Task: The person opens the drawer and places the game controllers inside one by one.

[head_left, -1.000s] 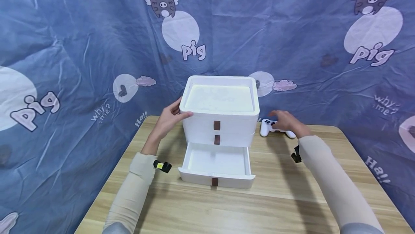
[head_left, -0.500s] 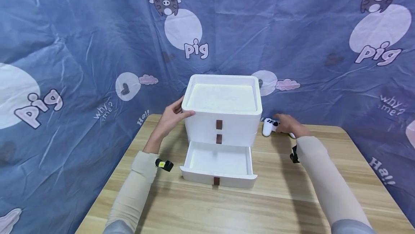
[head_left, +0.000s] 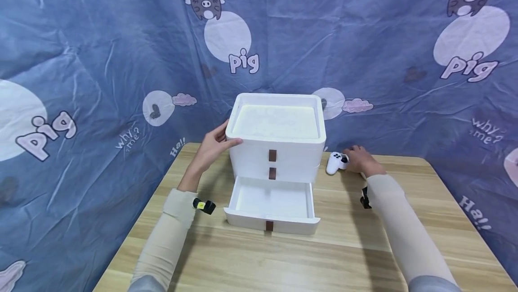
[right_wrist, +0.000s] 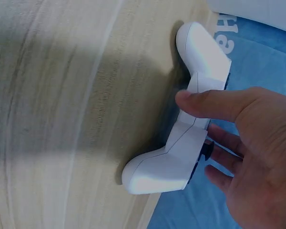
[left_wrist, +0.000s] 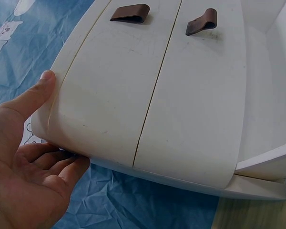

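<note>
A white drawer unit [head_left: 251, 161] with brown pull tabs stands on the table, its bottom drawer [head_left: 291, 226] pulled out and bare inside. My left hand [head_left: 210, 150] holds the unit's upper left corner. In the left wrist view the thumb [left_wrist: 45, 81] presses the front edge and the other fingers bend round the side. To the unit's right, my right hand [head_left: 361, 160] grips a white game controller [head_left: 334, 164] by its middle. In the right wrist view, the thumb lies across the near face of the controller [right_wrist: 155, 171], with fingers on its far side, by the black stick.
The unit's top is a shallow tray [head_left: 319, 121] with a raised rim. Blue patterned cloth [head_left: 291, 40] hangs behind and beside the wooden table [head_left: 259, 260]. The pulled-out drawer juts toward the front between my forearms.
My right hand has come down onto the controller and closed round its middle; the controller has turned slightly, its left end dipping nearer. The left hand stays on the unit's corner.
</note>
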`<state>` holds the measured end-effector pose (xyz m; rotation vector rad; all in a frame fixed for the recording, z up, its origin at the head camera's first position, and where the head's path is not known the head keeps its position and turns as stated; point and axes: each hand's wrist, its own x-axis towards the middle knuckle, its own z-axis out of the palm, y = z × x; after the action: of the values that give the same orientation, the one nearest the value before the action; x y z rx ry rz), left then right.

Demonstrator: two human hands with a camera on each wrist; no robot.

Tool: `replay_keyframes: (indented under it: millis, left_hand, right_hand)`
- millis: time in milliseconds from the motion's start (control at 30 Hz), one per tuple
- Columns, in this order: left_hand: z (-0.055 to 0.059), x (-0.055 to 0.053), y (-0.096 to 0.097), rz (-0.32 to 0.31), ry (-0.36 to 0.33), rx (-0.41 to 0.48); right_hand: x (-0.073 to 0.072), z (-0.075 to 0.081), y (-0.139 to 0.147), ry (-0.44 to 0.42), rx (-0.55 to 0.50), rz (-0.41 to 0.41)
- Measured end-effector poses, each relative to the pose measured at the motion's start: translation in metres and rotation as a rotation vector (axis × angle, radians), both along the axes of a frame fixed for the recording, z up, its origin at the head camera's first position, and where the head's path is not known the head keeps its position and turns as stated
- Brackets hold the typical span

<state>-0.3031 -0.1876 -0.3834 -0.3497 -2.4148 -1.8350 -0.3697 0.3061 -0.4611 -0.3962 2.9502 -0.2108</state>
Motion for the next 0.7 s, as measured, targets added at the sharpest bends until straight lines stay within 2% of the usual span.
replay_keyframes:
  millis: [100, 367, 700]
  left_hand:
    - [0.000, 0.001, 0.000, 0.002, 0.000, -0.002]
    - [0.000, 0.001, -0.001, 0.000, -0.003, -0.005]
    - [0.001, 0.000, 0.000, -0.001, -0.004, -0.001]
  right_hand:
    - [0.001, -0.005, 0.001, 0.006, 0.005, -0.004]
    - [0.001, -0.013, 0.006, -0.012, -0.083, 0.002]
    - [-0.001, -0.014, 0.008, 0.014, -0.036, 0.007]
